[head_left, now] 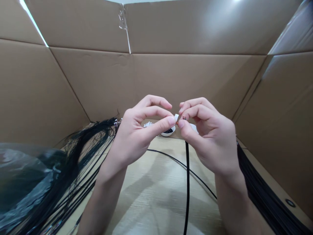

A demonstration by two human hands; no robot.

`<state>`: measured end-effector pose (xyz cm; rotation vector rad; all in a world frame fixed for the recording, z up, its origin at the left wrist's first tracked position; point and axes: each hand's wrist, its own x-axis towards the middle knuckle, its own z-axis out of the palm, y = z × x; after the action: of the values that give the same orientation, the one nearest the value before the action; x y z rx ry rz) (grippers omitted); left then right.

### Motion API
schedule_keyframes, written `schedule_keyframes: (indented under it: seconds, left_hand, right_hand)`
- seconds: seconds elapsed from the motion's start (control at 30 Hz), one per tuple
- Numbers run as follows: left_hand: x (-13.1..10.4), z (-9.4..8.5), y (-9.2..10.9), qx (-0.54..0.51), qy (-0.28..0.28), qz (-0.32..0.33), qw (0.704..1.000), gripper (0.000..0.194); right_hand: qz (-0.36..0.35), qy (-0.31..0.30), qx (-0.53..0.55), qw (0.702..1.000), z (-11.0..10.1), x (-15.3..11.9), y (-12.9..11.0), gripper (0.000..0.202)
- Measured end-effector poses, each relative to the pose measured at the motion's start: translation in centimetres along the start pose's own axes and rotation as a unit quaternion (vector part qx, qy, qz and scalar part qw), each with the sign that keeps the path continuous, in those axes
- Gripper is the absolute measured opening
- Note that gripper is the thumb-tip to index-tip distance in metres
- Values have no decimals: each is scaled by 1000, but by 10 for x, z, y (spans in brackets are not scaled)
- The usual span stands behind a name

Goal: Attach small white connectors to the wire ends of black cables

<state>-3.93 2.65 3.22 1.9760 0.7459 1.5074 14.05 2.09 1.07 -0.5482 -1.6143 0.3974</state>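
Note:
My left hand [144, 130] pinches a small white connector [176, 117] between thumb and fingertip, at the middle of the view. Close beside it, my right hand [207, 133] grips the upper end of a black cable [187, 176], with thin reddish wires [184, 117] showing at the fingertips. An orange bit of wire runs between the two thumbs, by the connector. How far the wires sit in the connector is hidden by the fingers. The cable hangs down over the table toward me.
A bundle of black cables [80, 153] lies at left beside a clear plastic bag [26, 186]. More black cables [266, 199] lie at right. Behind my hands are a white bowl [168, 134] of black parts and loose white pieces [148, 124]. Cardboard walls [195, 78] enclose the table [146, 186].

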Motion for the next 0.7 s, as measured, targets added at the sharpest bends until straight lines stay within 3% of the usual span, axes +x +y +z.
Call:
schedule_keyframes:
  seconds: [0.37, 0.7]
  left_hand:
    - [-2, 12, -2, -56, 39, 12, 998, 8]
    - [-2, 8, -2, -68, 11, 32, 997, 11]
  right_hand:
    - [2, 4, 24, 1000, 1, 0, -2, 20]
    - [18, -25, 102, 994, -2, 1, -2, 18]
